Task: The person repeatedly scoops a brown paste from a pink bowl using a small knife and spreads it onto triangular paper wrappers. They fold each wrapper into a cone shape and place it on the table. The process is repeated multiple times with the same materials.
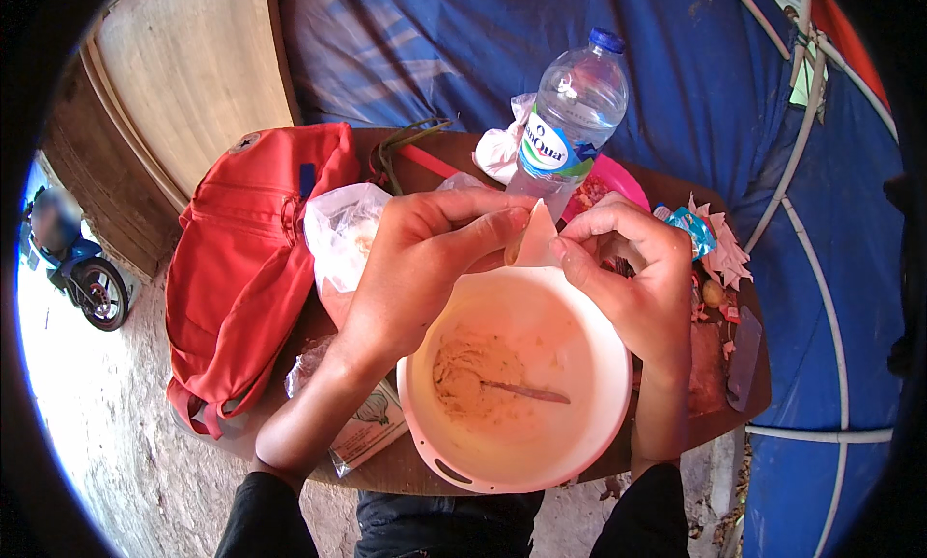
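Observation:
Above a white bowl, a thin, pale sheet folded to a point, which looks like a dumpling wrapper, is held between both hands. My left hand pinches its left edge between thumb and fingers. On the other side, my right hand grips the right edge with thumb and forefinger. Something yellowish-brown shows at the wrapper's lower left, partly hidden by fingers. Inside the bowl, a beige paste is smeared on the left side. A spoon lies with one end in that paste.
A large water bottle stands behind my hands, by a pink dish. Left are a red bag and a clear plastic bag. A flat packet lies beside the bowl. Scraps and a blue sachet crowd the table's right side.

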`<state>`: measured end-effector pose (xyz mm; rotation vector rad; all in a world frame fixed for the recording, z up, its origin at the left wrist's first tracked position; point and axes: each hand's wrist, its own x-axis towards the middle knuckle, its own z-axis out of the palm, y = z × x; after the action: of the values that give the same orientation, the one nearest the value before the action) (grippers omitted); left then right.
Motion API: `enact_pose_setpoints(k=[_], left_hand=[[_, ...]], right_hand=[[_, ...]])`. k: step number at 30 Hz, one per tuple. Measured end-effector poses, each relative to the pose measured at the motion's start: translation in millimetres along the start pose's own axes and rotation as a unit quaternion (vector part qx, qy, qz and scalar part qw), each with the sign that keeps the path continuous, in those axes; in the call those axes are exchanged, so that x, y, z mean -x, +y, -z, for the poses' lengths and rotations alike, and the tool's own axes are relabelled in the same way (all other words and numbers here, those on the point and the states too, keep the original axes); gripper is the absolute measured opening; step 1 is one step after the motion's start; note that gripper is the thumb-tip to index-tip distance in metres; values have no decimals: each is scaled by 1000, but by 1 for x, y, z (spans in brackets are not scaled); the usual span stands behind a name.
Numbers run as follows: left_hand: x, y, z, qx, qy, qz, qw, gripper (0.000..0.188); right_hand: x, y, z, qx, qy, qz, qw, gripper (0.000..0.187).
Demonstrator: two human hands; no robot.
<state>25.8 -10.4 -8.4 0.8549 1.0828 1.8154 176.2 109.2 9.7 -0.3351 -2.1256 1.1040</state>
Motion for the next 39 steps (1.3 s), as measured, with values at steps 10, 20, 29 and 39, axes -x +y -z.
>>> enact_pose_setpoints(k=[10, 20, 29, 39], left_hand=[[-3, -6, 1, -54, 3, -73, 996, 17], [-9, -2, 8, -167, -100, -227, 954, 24], [-13, -1, 17, -217, -113, -262, 934, 23], [-12, 0, 16, -207, -115, -264, 935, 22]], right_hand=[[-4, 3, 2, 15, -28, 58, 998, 17], [-1, 5, 5, -15, -53, 35, 998, 21], [1, 1, 7, -16, -55, 64, 996, 22], [0, 2, 9, -83, -59, 43, 994, 18]])
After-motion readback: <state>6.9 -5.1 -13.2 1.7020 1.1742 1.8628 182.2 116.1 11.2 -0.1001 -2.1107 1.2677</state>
